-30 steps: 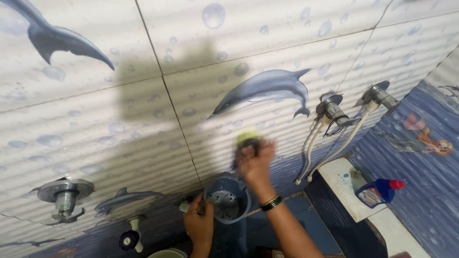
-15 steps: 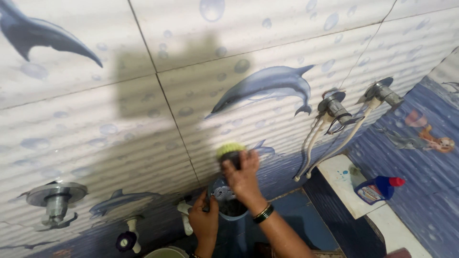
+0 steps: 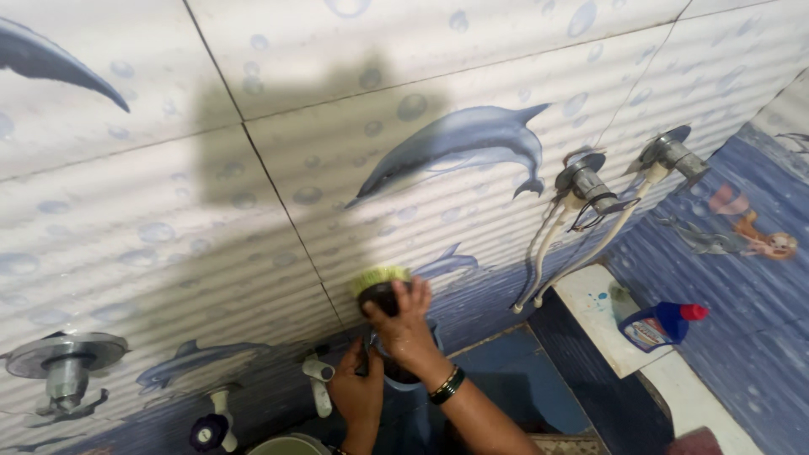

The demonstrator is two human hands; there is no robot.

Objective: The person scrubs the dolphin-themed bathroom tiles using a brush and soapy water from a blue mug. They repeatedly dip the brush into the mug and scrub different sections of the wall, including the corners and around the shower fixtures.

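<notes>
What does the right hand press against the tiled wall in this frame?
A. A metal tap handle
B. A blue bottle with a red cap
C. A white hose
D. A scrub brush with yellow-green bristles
D: the right hand grips a dark-bodied scrub brush whose yellow-green bristles meet the tiled wall.

free: bare tiled wall (image 3: 253, 227) above | blocked: 2 taps (image 3: 581, 181) right, valve (image 3: 63, 362) left
</notes>
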